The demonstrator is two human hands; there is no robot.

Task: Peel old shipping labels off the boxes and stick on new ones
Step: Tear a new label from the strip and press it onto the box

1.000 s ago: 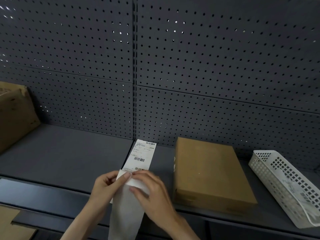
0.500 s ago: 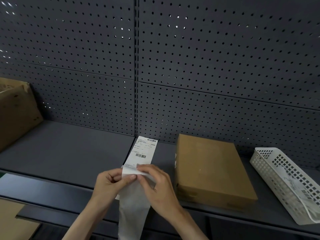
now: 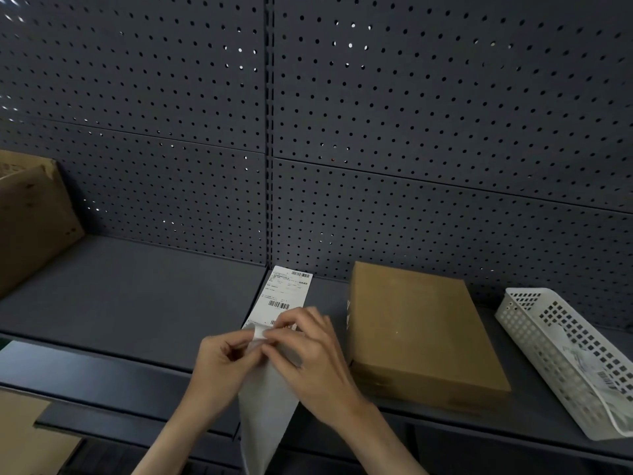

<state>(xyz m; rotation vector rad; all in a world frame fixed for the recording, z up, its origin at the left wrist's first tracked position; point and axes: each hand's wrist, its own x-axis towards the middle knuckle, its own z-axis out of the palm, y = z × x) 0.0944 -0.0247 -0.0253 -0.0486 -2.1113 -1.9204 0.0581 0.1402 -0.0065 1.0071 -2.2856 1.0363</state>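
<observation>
My left hand (image 3: 224, 365) and right hand (image 3: 310, 351) both pinch the top edge of a new label sheet (image 3: 265, 406) – thumbs and fingertips nipping a curled corner, trying, I judge, to split sticker from backing. The sheet is thin, matte, pale grey paper, hanging limp toward 6 o'clock past the shelf (image 3: 120, 303) edge. The printed label (image 3: 284, 296) lies flat at 12 o'clock from my hands, long axis running 12 to 6, glossy white with barcodes. The target box (image 3: 421, 330) – flat brown cardboard, smooth top, long axis also roughly 12 to 6 – sits at 3 o'clock, just beside my right hand, so that hand is nearer. White perforated plastic basket (image 3: 565, 354) further at 3, holding crumpled paper. Bigger cardboard box (image 3: 34, 217) at 10 o'clock.
</observation>
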